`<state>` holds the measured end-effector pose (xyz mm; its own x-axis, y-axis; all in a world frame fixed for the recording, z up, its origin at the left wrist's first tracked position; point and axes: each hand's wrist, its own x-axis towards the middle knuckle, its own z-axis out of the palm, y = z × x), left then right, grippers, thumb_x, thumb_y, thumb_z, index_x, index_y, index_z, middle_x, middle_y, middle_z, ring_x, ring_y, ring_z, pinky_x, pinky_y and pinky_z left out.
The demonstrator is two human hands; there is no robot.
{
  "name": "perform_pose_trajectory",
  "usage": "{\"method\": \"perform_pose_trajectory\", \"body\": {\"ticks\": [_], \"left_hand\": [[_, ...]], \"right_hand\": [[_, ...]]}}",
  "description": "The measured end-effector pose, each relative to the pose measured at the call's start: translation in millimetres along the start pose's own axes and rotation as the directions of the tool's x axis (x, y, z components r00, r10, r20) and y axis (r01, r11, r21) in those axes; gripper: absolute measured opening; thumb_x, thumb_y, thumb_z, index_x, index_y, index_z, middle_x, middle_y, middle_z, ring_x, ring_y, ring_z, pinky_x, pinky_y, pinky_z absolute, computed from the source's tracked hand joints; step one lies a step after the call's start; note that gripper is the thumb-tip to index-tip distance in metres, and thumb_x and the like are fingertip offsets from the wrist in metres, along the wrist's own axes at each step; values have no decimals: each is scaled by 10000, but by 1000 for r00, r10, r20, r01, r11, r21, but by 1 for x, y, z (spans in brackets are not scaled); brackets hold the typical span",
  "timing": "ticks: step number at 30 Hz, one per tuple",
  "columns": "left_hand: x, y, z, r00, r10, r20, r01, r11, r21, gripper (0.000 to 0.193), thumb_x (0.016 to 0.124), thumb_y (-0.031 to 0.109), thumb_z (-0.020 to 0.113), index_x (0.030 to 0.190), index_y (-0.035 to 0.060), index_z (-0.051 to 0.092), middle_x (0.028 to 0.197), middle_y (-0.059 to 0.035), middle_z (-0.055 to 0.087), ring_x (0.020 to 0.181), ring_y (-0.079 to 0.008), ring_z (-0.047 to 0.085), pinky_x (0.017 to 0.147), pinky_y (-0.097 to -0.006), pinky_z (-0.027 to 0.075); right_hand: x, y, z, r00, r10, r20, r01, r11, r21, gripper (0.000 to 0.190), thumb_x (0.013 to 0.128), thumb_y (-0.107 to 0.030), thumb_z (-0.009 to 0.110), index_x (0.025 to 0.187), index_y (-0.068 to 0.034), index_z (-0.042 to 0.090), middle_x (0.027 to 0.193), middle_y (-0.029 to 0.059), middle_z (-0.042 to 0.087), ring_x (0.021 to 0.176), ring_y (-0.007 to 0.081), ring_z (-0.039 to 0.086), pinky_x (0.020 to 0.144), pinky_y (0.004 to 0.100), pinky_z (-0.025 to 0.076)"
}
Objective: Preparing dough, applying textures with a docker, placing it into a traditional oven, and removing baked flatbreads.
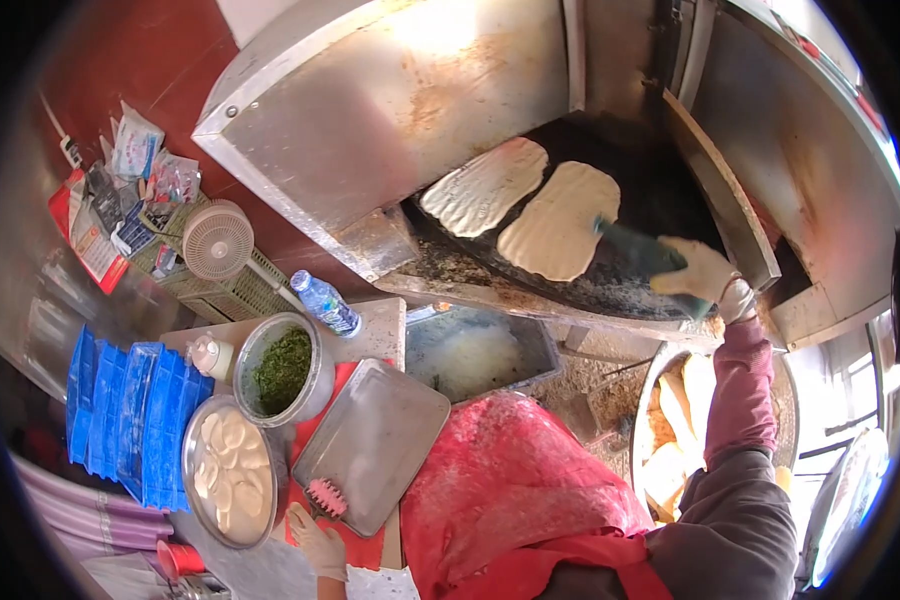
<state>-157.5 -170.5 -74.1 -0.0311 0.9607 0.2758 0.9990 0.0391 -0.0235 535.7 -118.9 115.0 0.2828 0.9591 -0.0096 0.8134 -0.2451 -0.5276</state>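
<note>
My right hand (694,271), in a pale glove, reaches over the dark round griddle (656,191). It grips a blurred dark green thing (637,249), perhaps a cloth or pad, whose far end meets the edge of a flat dough sheet (562,221). A second dough sheet (486,187) lies beside that one, farther left. At the bottom, my left hand (319,546), also gloved, is close to a pink spiked dough roller (327,498) on a metal tray (386,442). Whether its fingers hold the roller's handle is unclear.
Left of the tray stand a steel bowl of dough pieces (229,472), a tub of chopped greens (281,371) and stacked blue crates (139,420). A bottle (326,304) and a fan (219,240) are behind. Metal panels (390,112) wall the griddle; baked bread (675,420) fills a container at right.
</note>
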Motion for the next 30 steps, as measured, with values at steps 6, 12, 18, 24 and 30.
{"method": "perform_pose_trajectory", "body": {"ticks": [6, 12, 18, 24, 30], "left_hand": [[26, -72, 60, 877, -69, 475, 86, 996, -13, 482, 755, 128, 598, 1206, 14, 476, 1208, -195, 501, 1141, -365, 474, 938, -474, 390], [-1, -45, 27, 987, -144, 73, 159, 804, -573, 203, 780, 30, 591, 973, 44, 530, 944, -115, 572, 898, -297, 562, 815, -393, 442], [138, 133, -54, 942, 327, 71, -176, 666, -725, 234, 807, 58, 621, 1027, 13, 557, 871, -94, 572, 813, -214, 572, 757, -326, 467], [328, 353, -2, 559, 733, -388, -795, 343, -500, 329, 815, 9, 528, 1143, -3, 546, 1020, -243, 571, 975, -398, 551, 861, -425, 449], [339, 527, -70, 692, 715, -101, -663, 575, -479, 163, 811, 105, 516, 947, 44, 583, 959, -233, 607, 850, -389, 611, 696, -485, 487]], "right_hand": [[35, -23, 4, 918, 123, -378, -174, 979, -103, 866, 627, -488, 712, 1326, -51, 446, 1121, 223, 606, 1035, 337, 598, 871, 363, 469], [31, -27, -1, 965, -21, -260, 35, 998, 49, 853, 669, -479, 719, 1353, -68, 419, 1107, 202, 620, 1031, 334, 601, 878, 349, 458], [24, -16, 22, 895, 135, -425, -17, 962, 272, 856, 675, -486, 738, 1351, -67, 422, 1135, 197, 610, 1046, 316, 601, 897, 347, 453], [10, -17, 51, 939, 17, -343, 121, 918, 378, 845, 678, -437, 758, 1351, -58, 416, 1104, 213, 615, 1015, 299, 620, 875, 347, 462], [0, -26, 52, 940, 51, -336, 97, 907, 409, 854, 687, -464, 743, 1366, -77, 398, 1065, 236, 616, 995, 302, 623, 859, 342, 467]]}}
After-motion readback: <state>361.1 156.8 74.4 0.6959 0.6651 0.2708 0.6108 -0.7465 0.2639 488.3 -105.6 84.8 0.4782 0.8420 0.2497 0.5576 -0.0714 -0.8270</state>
